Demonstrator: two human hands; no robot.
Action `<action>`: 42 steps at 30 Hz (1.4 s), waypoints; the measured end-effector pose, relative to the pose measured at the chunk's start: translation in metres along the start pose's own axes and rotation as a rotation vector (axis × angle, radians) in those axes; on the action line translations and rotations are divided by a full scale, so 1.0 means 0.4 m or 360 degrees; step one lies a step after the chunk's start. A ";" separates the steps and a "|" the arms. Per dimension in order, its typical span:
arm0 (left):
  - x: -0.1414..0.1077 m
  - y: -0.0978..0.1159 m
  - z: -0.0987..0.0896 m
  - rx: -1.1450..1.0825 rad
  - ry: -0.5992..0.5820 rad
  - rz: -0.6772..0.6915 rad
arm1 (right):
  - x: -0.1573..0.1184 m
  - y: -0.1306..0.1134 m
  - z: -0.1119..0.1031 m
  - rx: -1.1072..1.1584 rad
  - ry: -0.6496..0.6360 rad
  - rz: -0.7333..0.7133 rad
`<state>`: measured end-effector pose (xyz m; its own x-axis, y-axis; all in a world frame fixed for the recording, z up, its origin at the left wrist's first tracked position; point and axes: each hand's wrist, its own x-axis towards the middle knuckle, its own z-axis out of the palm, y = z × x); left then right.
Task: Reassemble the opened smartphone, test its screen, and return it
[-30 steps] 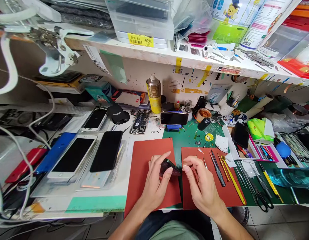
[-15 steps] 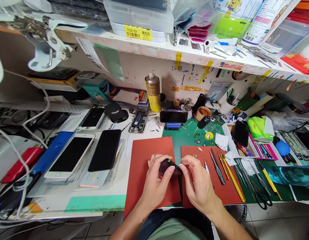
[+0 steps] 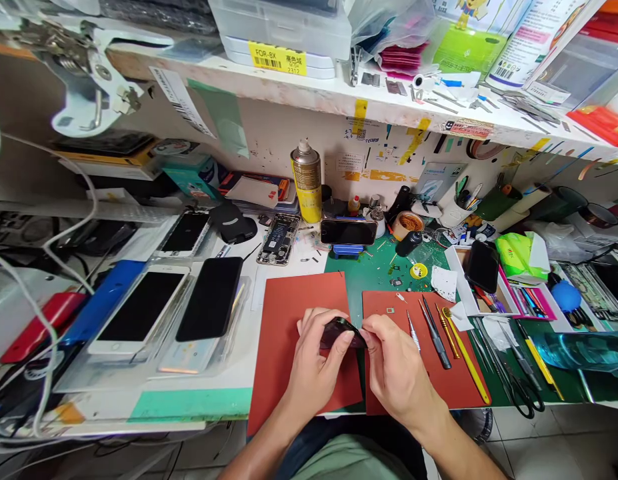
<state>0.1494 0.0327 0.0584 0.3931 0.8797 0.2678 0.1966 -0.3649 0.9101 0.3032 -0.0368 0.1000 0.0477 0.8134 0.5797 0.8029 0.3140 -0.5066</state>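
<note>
A dark phone point(image 3: 333, 333) is tilted up above the gap between two red-brown mats, a left mat point(image 3: 283, 333) and a right mat point(image 3: 459, 387). My left hand point(image 3: 316, 360) grips it, with the thumb on the near edge and the fingers around the far side. At the phone's right end, the fingertips of my right hand point(image 3: 396, 363) are pinched together; what they hold, if anything, is hidden. On the right mat lie a small tray-like piece point(image 3: 390, 310), a pin point(image 3: 401, 297), a screwdriver point(image 3: 413, 332) and a yellow-handled tool point(image 3: 469, 363).
Several phones, including a white one point(image 3: 139, 310) and a black one point(image 3: 210, 300), lie at the left. A spray can point(image 3: 307, 183) stands at the back under a shelf point(image 3: 299, 100). Black scissors point(image 3: 523, 393) and a blue bottle point(image 3: 583, 351) are at the right.
The phone's raised edge has shifted slightly to the right. My right hand has turned a little, its fingers curled closer at the phone's end.
</note>
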 end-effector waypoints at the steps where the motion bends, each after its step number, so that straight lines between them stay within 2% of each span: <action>1: 0.000 0.000 0.000 0.0006 0.0001 0.0005 | -0.002 0.002 0.001 -0.0004 -0.0006 -0.0018; 11: 0.006 0.010 0.006 0.0041 0.0061 0.0018 | -0.004 -0.002 -0.001 -0.0251 -0.0028 -0.0245; 19: 0.006 0.006 0.013 -0.0009 0.0127 -0.0037 | -0.028 -0.001 0.037 -0.0411 0.0130 -0.0355; 25: 0.004 -0.007 0.011 -0.0078 0.0161 -0.0099 | -0.046 -0.006 0.060 -0.0288 0.0246 -0.0215; 29: 0.003 -0.017 0.008 -0.0128 0.0167 -0.0147 | -0.042 -0.020 0.038 0.0062 0.0144 0.0130; 32: 0.004 -0.026 0.001 -0.0166 0.0158 -0.0188 | -0.026 0.032 0.000 0.0081 0.0123 0.0436; 34: 0.006 -0.031 -0.006 -0.0196 0.0150 -0.0218 | -0.002 0.105 -0.027 -0.0133 0.0065 0.0657; 35: 0.007 -0.033 -0.010 -0.0212 0.0145 -0.0233 | 0.014 0.148 -0.038 -0.0268 -0.0059 0.0772; 39: 0.010 -0.036 -0.018 -0.0271 0.0131 -0.0274 | 0.081 0.293 -0.048 -0.0395 -0.0362 0.0825; 42: 0.011 -0.035 -0.017 -0.0286 0.0140 -0.0282 | 0.109 0.344 -0.018 -0.0457 -0.0588 0.0820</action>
<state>0.1422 0.0438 0.0492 0.2855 0.9510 0.1185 0.0894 -0.1495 0.9847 0.4200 0.0384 0.0603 0.3003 0.9534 0.0300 0.8601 -0.2571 -0.4405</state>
